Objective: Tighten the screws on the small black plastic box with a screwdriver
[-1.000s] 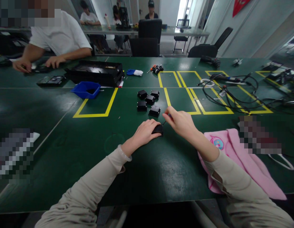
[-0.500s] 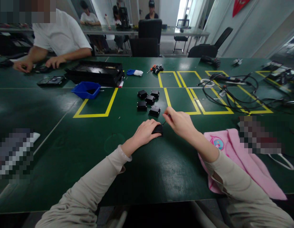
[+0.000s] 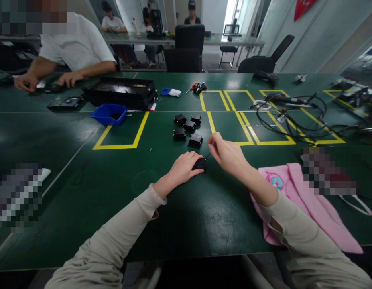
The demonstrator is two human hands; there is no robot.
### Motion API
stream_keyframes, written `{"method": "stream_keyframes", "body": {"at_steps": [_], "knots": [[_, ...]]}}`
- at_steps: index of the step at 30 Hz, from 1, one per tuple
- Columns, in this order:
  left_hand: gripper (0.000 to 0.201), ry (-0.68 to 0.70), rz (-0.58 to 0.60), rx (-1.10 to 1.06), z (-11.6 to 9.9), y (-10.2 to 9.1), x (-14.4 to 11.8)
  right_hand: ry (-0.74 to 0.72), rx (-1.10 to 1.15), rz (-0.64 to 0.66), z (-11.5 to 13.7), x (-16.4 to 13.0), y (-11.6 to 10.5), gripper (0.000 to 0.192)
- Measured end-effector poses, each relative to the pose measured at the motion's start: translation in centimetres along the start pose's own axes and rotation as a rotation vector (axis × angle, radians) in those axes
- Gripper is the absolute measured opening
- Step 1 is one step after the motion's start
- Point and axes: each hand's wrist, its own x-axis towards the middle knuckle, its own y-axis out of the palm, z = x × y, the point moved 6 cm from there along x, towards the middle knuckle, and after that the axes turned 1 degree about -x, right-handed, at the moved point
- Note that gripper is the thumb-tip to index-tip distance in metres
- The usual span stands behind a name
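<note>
My left hand (image 3: 182,168) lies over a small black box (image 3: 200,164) on the green table (image 3: 83,180) and holds it down. My right hand (image 3: 229,154) pinches a thin screwdriver (image 3: 209,153) whose tip rests on the box's top right corner. Several more small black boxes (image 3: 188,130) sit in a cluster just beyond my hands, beside a yellow tape line.
A pink cloth (image 3: 297,196) lies at my right elbow. Tangled black cables (image 3: 294,116) cover the right side. A blue bin (image 3: 109,113) and a black tray (image 3: 121,92) stand at the back left, where another person's hands (image 3: 47,80) work. Office chairs stand behind the table.
My right hand has shifted slightly left and its fingers have turned around the screwdriver. My left hand and the box stay put.
</note>
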Motion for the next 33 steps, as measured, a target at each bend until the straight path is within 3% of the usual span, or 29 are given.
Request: {"method": "stream_keyframes", "body": {"at_steps": [21,33], "knots": [[0.042,0.003,-0.005,0.007,0.07,0.12,-0.09,-0.009,0.024,-0.019,-0.36,0.15,0.19,0.032],[0.041,-0.012,-0.005,-0.103,0.66,0.26,0.07,-0.021,0.045,-0.022,-0.63,0.18,0.09,0.033]]}}
